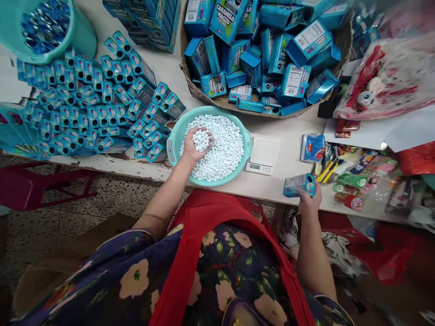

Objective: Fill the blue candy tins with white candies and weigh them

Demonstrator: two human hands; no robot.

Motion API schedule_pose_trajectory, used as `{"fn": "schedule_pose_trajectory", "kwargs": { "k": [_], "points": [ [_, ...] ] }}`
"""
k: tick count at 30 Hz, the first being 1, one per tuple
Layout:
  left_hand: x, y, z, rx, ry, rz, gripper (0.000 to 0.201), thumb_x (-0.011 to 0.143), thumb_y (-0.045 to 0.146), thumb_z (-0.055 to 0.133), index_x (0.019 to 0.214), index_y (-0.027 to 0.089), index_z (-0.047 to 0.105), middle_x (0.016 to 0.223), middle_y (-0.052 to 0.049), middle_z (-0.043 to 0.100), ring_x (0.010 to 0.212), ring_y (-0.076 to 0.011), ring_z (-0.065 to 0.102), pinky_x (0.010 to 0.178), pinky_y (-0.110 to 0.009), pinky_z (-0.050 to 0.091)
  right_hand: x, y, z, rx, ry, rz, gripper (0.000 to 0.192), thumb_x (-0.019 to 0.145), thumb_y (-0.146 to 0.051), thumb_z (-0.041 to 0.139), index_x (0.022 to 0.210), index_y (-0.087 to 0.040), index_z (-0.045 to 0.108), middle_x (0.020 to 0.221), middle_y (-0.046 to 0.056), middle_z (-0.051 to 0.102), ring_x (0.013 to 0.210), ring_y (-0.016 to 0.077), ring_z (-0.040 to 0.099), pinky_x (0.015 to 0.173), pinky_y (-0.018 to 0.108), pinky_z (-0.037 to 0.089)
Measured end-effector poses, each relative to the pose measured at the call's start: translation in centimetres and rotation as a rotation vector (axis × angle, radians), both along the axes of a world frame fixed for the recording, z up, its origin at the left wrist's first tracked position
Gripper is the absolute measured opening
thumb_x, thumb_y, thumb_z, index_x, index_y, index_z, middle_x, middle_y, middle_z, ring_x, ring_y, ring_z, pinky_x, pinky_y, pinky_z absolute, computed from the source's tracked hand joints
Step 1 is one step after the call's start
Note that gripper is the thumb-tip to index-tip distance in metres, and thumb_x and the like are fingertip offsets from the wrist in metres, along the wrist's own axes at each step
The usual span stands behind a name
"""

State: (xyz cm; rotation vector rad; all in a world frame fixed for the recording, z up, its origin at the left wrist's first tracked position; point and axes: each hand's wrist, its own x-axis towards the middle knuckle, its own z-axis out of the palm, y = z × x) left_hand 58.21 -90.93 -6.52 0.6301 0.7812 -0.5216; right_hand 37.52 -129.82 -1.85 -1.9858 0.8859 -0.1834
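Note:
My left hand [196, 144] is cupped palm-up in a teal basin [174, 140] full of small white candies [226, 149], and it holds a handful of them. My right hand [308, 199] grips a small blue carton [299, 184] near the table's front edge, right of a white digital scale [262, 155]. The carton lies on its side with its open end pointing right.
Several filled blue cartons [102, 104] lie in rows on the left of the table. A wide basket [272, 54] of empty blue cartons stands behind the basin. A teal bucket [47, 27] is at the far left, and bags and packets [356, 172] are at the right.

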Motion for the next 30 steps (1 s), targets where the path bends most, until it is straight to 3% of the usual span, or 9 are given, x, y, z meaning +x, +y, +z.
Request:
{"fn": "schedule_pose_trajectory", "kwargs": {
  "k": [3, 6, 8, 10, 13, 15, 20, 30],
  "points": [
    [0.2, -0.3, -0.3, -0.035, 0.055, 0.008, 0.022, 0.077, 0.036, 0.061, 0.089, 0.017, 0.064, 0.07, -0.004, 0.066, 0.061, -0.0131, 0.063, 0.049, -0.021, 0.051, 2.4, 4.4, 2.7, 0.296, -0.316, -0.059, 0.051, 0.065, -0.042, 0.05, 0.111, -0.021, 0.061, 0.103, 0.008, 0.065, 0.1, 0.0296, 0.066, 0.092, 0.055, 0.051],
    [0.4, -0.7, 0.8, -0.068, 0.066, -0.017, 0.017, 0.075, 0.034, 0.061, 0.081, 0.018, 0.06, 0.065, -0.003, 0.063, 0.052, -0.0104, 0.057, 0.041, -0.018, 0.043, 5.8, 9.2, 3.7, 0.388, -0.336, -0.039, 0.042, 0.068, -0.043, 0.055, 0.104, -0.022, 0.063, 0.095, 0.005, 0.067, 0.086, 0.0239, 0.066, 0.083, 0.046, 0.055],
    [0.4, -0.9, 2.7, -0.075, 0.023, -0.039, 0.018, 0.074, 0.035, 0.061, 0.079, 0.018, 0.058, 0.064, -0.002, 0.061, 0.05, -0.0099, 0.056, 0.039, -0.018, 0.041, 8.2, 12.2, 3.7, 0.322, -0.256, 0.041, 0.039, 0.067, -0.043, 0.067, 0.1, -0.022, 0.064, 0.088, 0.001, 0.067, 0.078, 0.0194, 0.064, 0.078, 0.038, 0.055],
    [0.3, -1.2, 5.1, -0.069, -0.051, -0.062, 0.021, 0.073, 0.037, 0.062, 0.079, 0.018, 0.057, 0.064, -0.002, 0.06, 0.05, -0.0099, 0.055, 0.039, -0.018, 0.04, 10.1, 15.1, 3.6, 0.206, -0.16, 0.237, 0.044, 0.064, -0.044, 0.078, 0.099, -0.023, 0.065, 0.088, 0.0, 0.068, 0.079, 0.0183, 0.063, 0.077, 0.035, 0.055],
    [0.1, -2.0, 8.2, 0.009, -0.199, -0.051, 0.029, 0.075, 0.045, 0.063, 0.082, 0.017, 0.058, 0.066, -0.002, 0.061, 0.057, -0.0127, 0.061, 0.047, -0.022, 0.046, 12.1, 18.9, 3.2, 0.06, -0.146, 0.539, 0.043, 0.068, -0.045, 0.079, 0.102, -0.023, 0.066, 0.099, 0.003, 0.07, 0.089, 0.0209, 0.065, 0.084, 0.036, 0.053],
    [0.0, -2.7, 9.2, 0.062, -0.296, -0.003, 0.032, 0.075, 0.048, 0.063, 0.082, 0.017, 0.057, 0.068, -0.002, 0.061, 0.066, -0.0158, 0.066, 0.057, -0.026, 0.053, 12.9, 20.7, 2.9, -0.017, -0.187, 0.655, 0.037, 0.073, -0.043, 0.076, 0.103, -0.023, 0.066, 0.103, 0.005, 0.07, 0.095, 0.0225, 0.065, 0.088, 0.038, 0.052],
    [0.3, -3.5, 8.8, 0.067, -0.364, 0.123, 0.031, 0.069, 0.042, 0.071, 0.078, 0.019, 0.053, 0.066, 0.002, 0.059, 0.067, -0.0151, 0.069, 0.066, -0.028, 0.056, 14.3, 22.3, 2.3, -0.138, -0.192, 0.721, 0.033, 0.076, -0.04, 0.073, 0.103, -0.023, 0.066, 0.1, 0.005, 0.069, 0.097, 0.0241, 0.065, 0.086, 0.038, 0.051],
    [1.0, -3.7, 8.2, 0.151, -0.392, 0.134, 0.03, 0.07, 0.041, 0.075, 0.078, 0.019, 0.056, 0.062, 0.003, 0.06, 0.067, -0.0171, 0.069, 0.063, -0.029, 0.056, 15.2, 22.5, 2.6, -0.18, -0.156, 0.764, 0.035, 0.075, -0.042, 0.076, 0.103, -0.023, 0.067, 0.1, 0.006, 0.068, 0.097, 0.0266, 0.065, 0.086, 0.04, 0.051]
  ]
}}
